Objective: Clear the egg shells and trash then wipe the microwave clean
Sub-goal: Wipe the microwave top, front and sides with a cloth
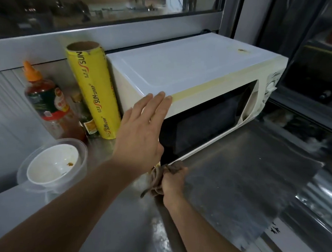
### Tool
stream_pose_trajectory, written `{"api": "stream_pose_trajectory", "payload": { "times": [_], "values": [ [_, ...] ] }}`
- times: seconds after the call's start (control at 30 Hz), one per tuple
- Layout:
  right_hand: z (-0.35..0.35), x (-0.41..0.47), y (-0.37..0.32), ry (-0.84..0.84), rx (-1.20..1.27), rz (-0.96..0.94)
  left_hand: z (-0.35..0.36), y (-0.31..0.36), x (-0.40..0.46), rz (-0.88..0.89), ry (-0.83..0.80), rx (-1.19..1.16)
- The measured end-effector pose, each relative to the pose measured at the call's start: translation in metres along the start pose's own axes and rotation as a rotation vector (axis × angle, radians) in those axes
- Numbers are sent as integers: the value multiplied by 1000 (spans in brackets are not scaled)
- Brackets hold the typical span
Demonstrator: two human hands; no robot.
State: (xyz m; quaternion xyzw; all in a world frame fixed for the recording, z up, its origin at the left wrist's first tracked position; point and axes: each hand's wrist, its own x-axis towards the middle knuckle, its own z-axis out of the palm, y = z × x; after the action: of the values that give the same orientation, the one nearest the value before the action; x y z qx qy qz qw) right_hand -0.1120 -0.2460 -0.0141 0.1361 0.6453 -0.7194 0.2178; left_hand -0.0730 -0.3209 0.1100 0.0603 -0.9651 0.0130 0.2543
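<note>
Below microwave point(187, 81) door, right hand point(173, 182) fingers around half-hidden cloth point(157, 177); left hand point(142, 131) fingers straight.

The white microwave point(187, 81) sits on a steel counter with its dark-windowed door shut, its top clean but for a small brown spot near the back right and a yellowed band along the front edge. A crumpled brownish cloth point(159, 177) is bunched at the door's lower left corner.

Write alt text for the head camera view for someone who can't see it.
A left hand lies flat against a white microwave's front top corner while the right hand grips a brown rag at the door's lower edge. Left of it: wrap roll, sauce bottle, bowl.
</note>
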Motion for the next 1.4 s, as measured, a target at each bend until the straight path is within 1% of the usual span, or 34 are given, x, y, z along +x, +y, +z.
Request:
{"api": "stream_pose_trajectory", "payload": {
  "times": [0.1,0.2,0.23,0.3,0.37,0.47,0.53,0.6,0.67,0.77,0.8,0.9,0.93,1.0,1.03,1.17,1.27,1.33,1.4],
  "values": [
    [-1,1,9,-24,-51,7,-2,1,0,-2,-34,7],
    [-12,-7,15,-182,-218,-6,-4,6,0,-37,-59,15],
    [-19,-13,14,-216,-294,-36,-5,8,0,-55,-66,15],
    [-38,-26,9,-231,-397,-160,-7,11,-1,-82,-81,26],
    [-62,-35,-2,-202,-498,-299,-10,16,-5,-96,-87,52],
    [-100,-42,-20,-128,-739,-520,-13,29,-24,-119,-60,77],
    [-122,-43,-26,-105,-893,-601,-14,36,-46,-140,-57,97],
    [-138,-40,-24,-112,-1017,-634,-12,40,-69,-207,-100,91],
    [-150,-34,-14,-155,-1154,-622,-9,38,-90,-273,-142,62],
    [-156,-30,15,-290,-1411,-621,-2,34,-117,-275,-206,56],
    [-155,-32,23,-316,-1439,-663,-1,33,-123,-280,-235,55],
    [-139,-36,35,-330,-1431,-949,-1,31,-134,-341,-304,47],
    [-132,-34,37,-400,-1426,-971,-1,30,-137,-362,-322,41],
    [-119,-21,40,-530,-1414,-922,0,25,-141,-388,-344,29],
    [-112,-7,41,-536,-1403,-902,-1,22,-144,-399,-353,23],
    [-81,32,32,-366,-1372,-875,-5,15,-156,-423,-399,37],
    [-62,44,29,-352,-1470,-850,-9,12,-164,-429,-441,53],
    [-57,43,31,-401,-1487,-885,-12,11,-167,-440,-446,52],
    [-56,36,32,-525,-1457,-895,-15,14,-168,-450,-455,36]
  ]
}}
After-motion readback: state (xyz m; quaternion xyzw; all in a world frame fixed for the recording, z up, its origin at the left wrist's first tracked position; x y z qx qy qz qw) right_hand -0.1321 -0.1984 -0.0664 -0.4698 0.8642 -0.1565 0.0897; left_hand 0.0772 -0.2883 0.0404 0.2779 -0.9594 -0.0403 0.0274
